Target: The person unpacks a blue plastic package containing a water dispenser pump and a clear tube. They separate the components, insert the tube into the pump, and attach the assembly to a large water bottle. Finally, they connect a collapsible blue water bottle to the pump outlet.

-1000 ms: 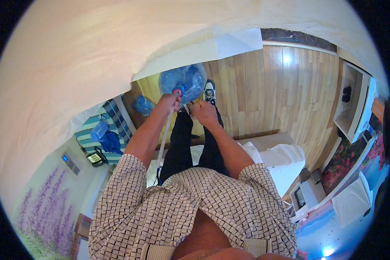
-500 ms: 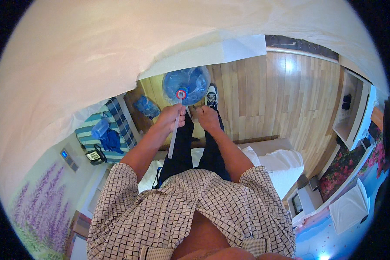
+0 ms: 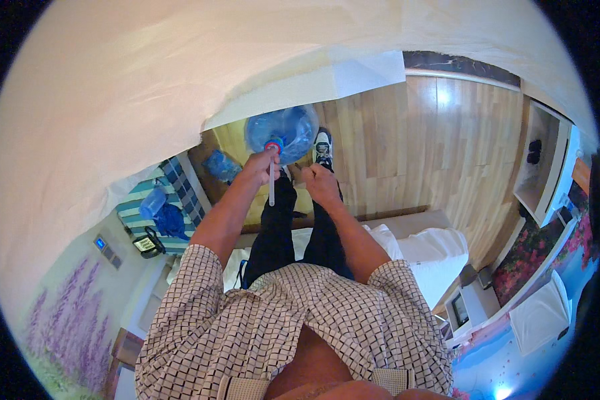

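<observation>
A large clear-blue water jug [image 3: 293, 130] stands on the floor in front of my feet, its red-and-blue neck [image 3: 274, 145] facing up. My left hand [image 3: 263, 165] is closed round a thin whitish tube [image 3: 271, 192] right by that neck. The tube's free end hangs down below my fist, over my left leg; its other end runs to the jug's mouth, mostly behind my fingers. To the right of the jug, over my right knee, is my right hand [image 3: 321, 183] with its fingers curled. What it holds, if anything, I cannot make out.
A crumpled blue plastic bag [image 3: 221, 166] lies on the floor left of the jug. A bed edge with white bedding [image 3: 427, 250] is behind my legs. At the left is a striped cloth-covered table [image 3: 167, 193] with a telephone [image 3: 148, 243]; an open cabinet [image 3: 543, 163] stands far right.
My left hand has moved up to the jug's neck. Less of the tube hangs below it, and its free end is now higher. My right hand has barely moved.
</observation>
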A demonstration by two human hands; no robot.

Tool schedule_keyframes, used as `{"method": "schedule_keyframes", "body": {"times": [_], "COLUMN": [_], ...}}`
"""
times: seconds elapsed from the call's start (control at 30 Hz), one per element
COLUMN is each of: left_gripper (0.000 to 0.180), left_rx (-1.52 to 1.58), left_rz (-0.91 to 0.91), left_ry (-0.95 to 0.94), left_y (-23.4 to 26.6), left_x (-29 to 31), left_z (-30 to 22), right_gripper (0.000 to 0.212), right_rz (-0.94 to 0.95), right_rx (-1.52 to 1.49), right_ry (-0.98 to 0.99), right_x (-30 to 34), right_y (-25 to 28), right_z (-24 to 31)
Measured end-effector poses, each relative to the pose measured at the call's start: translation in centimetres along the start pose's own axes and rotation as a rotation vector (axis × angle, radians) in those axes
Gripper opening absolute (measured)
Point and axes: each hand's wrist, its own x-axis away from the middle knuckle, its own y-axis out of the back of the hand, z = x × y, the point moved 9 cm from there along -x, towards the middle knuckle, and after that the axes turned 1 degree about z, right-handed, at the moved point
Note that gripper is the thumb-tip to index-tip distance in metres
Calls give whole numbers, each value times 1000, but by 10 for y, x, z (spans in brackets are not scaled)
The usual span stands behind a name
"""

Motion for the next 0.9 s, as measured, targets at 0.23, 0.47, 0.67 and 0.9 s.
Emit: {"method": "schedule_keyframes", "body": {"times": [0.23,0.47,0.67,0.9], "left_gripper": [22,23,27,30], "left_rx": [94,155,228,-264], "left_rz": [108,119,127,-296], "left_ry": [-25,-74,-190,-853], "left_y": [-18,-23,-23,1], "left_x": [62,84,93,117], "left_z": [17,26,35,15], "right_gripper": [14,22,23,39], "right_rz": [97,197,150,102], "right_rx": [-202,-328,-198,-99], "right_ry": [24,10,275,350], "right_x": [6,17,28,32], "right_y": [12,36,49,51], "right_z": [5,44,95,128]}}
